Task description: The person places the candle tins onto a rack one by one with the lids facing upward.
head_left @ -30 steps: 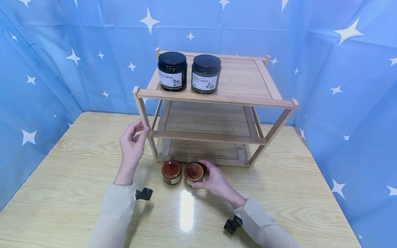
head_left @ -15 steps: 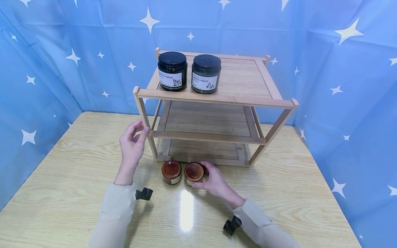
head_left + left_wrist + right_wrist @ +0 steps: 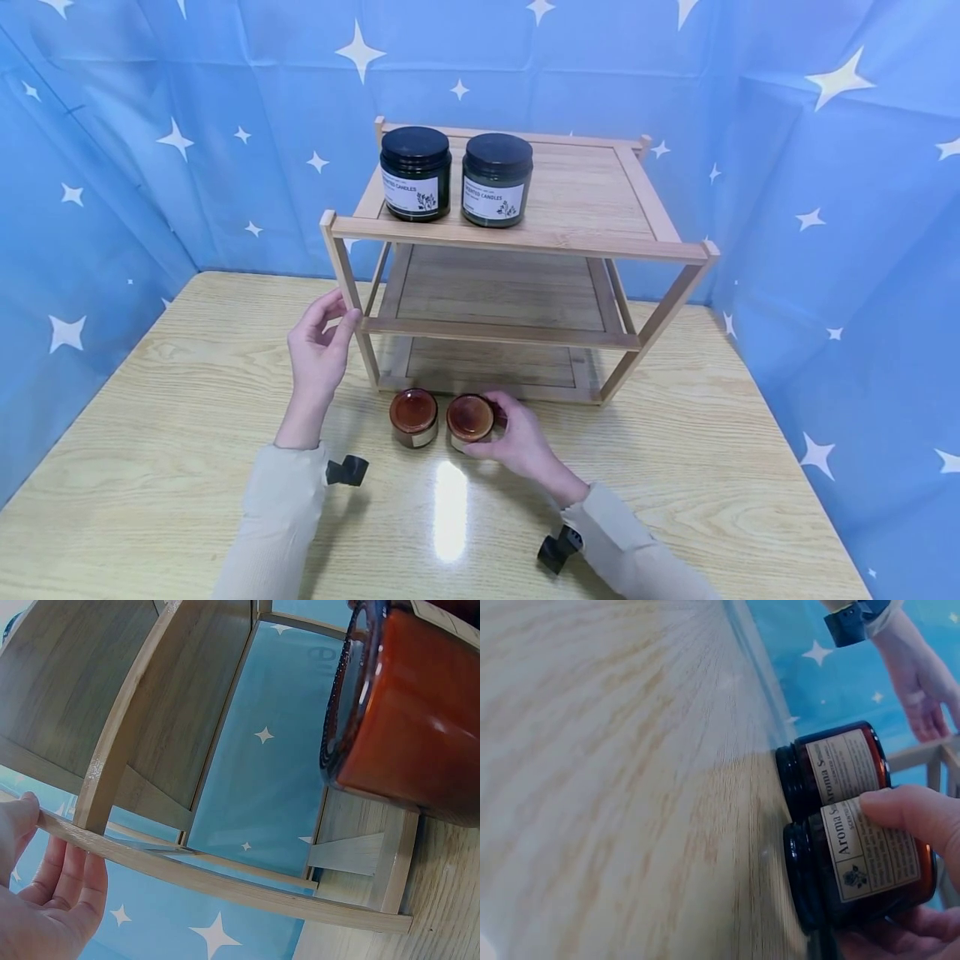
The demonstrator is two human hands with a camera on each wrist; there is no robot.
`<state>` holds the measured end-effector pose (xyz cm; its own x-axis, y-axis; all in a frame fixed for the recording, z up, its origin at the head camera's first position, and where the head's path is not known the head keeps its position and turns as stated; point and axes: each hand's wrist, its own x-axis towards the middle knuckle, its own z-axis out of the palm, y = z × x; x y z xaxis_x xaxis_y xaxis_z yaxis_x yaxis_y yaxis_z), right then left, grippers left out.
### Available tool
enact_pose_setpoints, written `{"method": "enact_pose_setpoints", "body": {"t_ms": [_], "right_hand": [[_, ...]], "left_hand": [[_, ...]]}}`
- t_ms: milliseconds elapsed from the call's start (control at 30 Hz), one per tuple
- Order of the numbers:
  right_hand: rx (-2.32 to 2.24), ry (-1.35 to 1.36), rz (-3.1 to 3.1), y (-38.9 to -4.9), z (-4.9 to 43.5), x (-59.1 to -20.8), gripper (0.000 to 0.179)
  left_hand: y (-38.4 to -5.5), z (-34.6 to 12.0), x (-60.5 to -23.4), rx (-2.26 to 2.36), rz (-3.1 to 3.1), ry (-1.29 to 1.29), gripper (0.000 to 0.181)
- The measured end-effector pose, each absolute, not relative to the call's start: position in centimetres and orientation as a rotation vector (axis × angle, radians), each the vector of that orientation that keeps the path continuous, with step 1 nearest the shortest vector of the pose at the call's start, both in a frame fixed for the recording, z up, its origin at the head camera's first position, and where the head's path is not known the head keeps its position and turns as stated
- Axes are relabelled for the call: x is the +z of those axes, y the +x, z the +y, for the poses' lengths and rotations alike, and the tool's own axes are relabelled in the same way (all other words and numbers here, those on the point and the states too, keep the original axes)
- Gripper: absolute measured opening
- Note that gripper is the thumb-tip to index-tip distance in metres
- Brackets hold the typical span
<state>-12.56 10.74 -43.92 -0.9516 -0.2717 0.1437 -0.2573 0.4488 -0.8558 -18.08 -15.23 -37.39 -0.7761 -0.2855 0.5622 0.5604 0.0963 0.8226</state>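
My right hand [image 3: 516, 440] grips an amber glass candle jar [image 3: 470, 418], thumb across its label and fingers behind. In the right wrist view this jar [image 3: 870, 859] stands upside down, its black lid against the table. A second amber jar [image 3: 413, 417] stands beside it on the left, also lid down; its label [image 3: 844, 765] reads "Aroma". Both are in front of the wooden rack [image 3: 502, 332]. My left hand [image 3: 318, 346] pinches the rack's front left post [image 3: 187, 874] between thumb and fingers, near the middle shelf.
Two dark green candle jars with black lids, a left one [image 3: 415, 175] and a right one [image 3: 497, 182], stand on the left part of the top shelf [image 3: 585, 187]. A blue star-patterned curtain [image 3: 247, 100] surrounds the wooden table [image 3: 675, 467] at the back and sides.
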Motion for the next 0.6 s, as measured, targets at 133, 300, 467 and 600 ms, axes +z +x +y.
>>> {"method": "enact_pose_setpoints", "body": {"t_ms": [133,300,467,600], "right_hand": [[-1.619,-0.494,2.632,-12.4,10.9,-44.1,0.060],[-1.646,-0.480,2.621,-12.3,11.4,-44.1,0.060],[-1.680,-0.464,2.597,-12.2,11.9,-43.8,0.059],[-1.701,-0.451,2.592,-12.0,12.3,-43.3,0.058]], "left_hand": [[-18.0,-15.2,-37.4,-1.749,-1.763,-0.271,0.027],[-18.0,-15.3,-37.4,-1.748,-1.759,-0.274,0.027],[-18.0,-15.3,-37.4,-1.746,-1.754,-0.285,0.027],[-18.0,-15.3,-37.4,-1.740,-1.757,-0.285,0.028]]}}
